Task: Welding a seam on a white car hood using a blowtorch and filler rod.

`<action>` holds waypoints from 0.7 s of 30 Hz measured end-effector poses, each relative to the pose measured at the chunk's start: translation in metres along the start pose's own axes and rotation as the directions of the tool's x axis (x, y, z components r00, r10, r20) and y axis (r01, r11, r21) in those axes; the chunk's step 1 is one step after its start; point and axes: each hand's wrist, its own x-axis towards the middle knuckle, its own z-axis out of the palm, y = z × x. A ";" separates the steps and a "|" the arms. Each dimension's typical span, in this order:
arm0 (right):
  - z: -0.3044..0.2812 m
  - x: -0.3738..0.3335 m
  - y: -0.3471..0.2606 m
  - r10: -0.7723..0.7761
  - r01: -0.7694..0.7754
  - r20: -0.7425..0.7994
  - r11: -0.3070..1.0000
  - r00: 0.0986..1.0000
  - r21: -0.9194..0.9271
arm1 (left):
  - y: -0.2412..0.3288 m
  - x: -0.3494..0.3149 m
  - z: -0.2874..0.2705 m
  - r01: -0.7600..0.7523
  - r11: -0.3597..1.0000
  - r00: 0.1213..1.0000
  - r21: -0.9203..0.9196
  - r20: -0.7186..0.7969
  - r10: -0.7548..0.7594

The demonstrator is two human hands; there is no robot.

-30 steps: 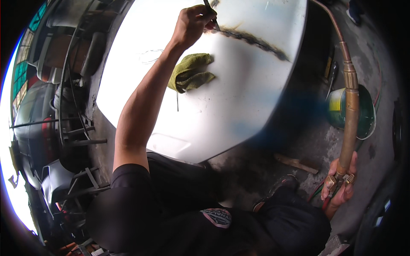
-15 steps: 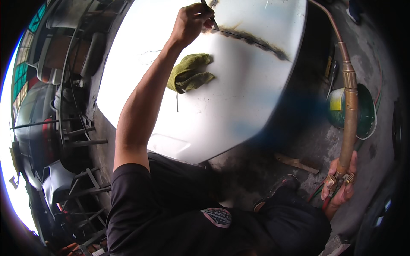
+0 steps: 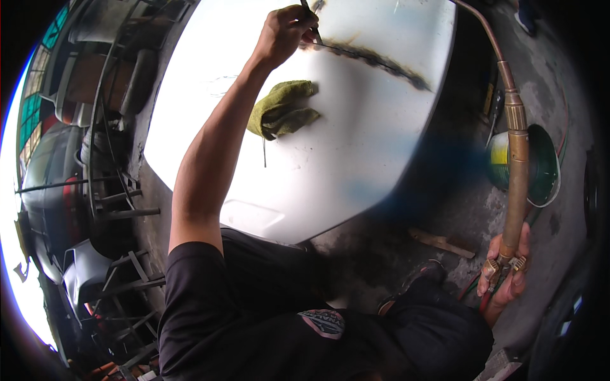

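Note:
My left hand [image 3: 287, 35] pinches a slim dark tool [image 3: 312, 22], its kind unclear, with the lower end at a scorched black seam [image 3: 375, 60] across a white car body panel [image 3: 305, 190]. A crumpled olive-green cloth [image 3: 286, 109] lies on the panel beside my left forearm. Low on the right, my right hand [image 3: 505, 273] is wrapped round the valve end of a brass gas torch [image 3: 518, 159]. Its long bent neck rises past the panel's right edge; the tip is out of view.
A round green container [image 3: 537, 165] stands on the floor behind the torch. Red and green hoses [image 3: 470, 286] run near my right hand. A wooden strip [image 3: 441, 242] lies on the floor by my foot. At left are metal racks [image 3: 127, 213] and car bumpers [image 3: 86, 273].
The torch in my right hand has tilted slightly, its neck shifting a little to the left. My left hand, the dark tool and the cloth stay nearly where they were.

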 end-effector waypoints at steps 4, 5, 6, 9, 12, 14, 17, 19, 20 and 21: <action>-0.001 0.000 0.001 -0.010 0.010 0.003 1.000 1.000 0.012 | -0.030 0.022 -0.004 0.018 1.000 0.999 0.001 0.027 -0.018; -0.001 0.001 0.003 -0.011 0.011 -0.002 1.000 1.000 0.020 | -0.044 0.029 -0.008 -0.037 0.996 0.999 -0.084 -0.018 0.035; -0.002 0.000 0.003 -0.011 0.011 -0.002 1.000 1.000 0.021 | -0.046 0.037 -0.008 -0.036 0.996 0.999 -0.083 -0.018 0.035; -0.005 -0.004 0.001 -0.004 0.005 -0.024 1.000 1.000 0.019 | -0.040 0.049 0.002 -0.030 0.999 0.996 -0.018 0.087 0.032; -0.008 -0.008 -0.002 -0.003 0.003 -0.024 1.000 1.000 0.019 | -0.042 0.056 0.017 0.078 0.997 0.996 0.000 0.033 -0.078; -0.011 -0.010 -0.003 0.001 0.000 -0.050 1.000 0.999 0.020 | -0.065 0.066 0.022 -0.132 0.991 0.991 0.013 -0.007 0.132; -0.014 0.001 0.006 0.001 -0.001 -0.008 0.999 1.000 0.054 | -0.114 0.089 -0.001 -0.125 0.970 0.990 -0.207 0.042 0.137; -0.014 0.010 0.014 0.007 -0.010 0.029 0.995 1.000 0.101 | -0.137 0.085 -0.022 -0.303 0.892 0.922 -0.334 0.133 0.363; -0.015 0.003 0.008 0.017 -0.015 -0.033 0.998 0.999 0.063 | -0.115 0.089 0.024 -0.202 0.978 0.966 0.044 0.172 0.191; -0.015 -0.008 0.000 0.013 -0.011 -0.084 1.000 0.996 0.022 | -0.081 0.091 0.062 -0.091 0.902 0.988 0.423 0.150 0.030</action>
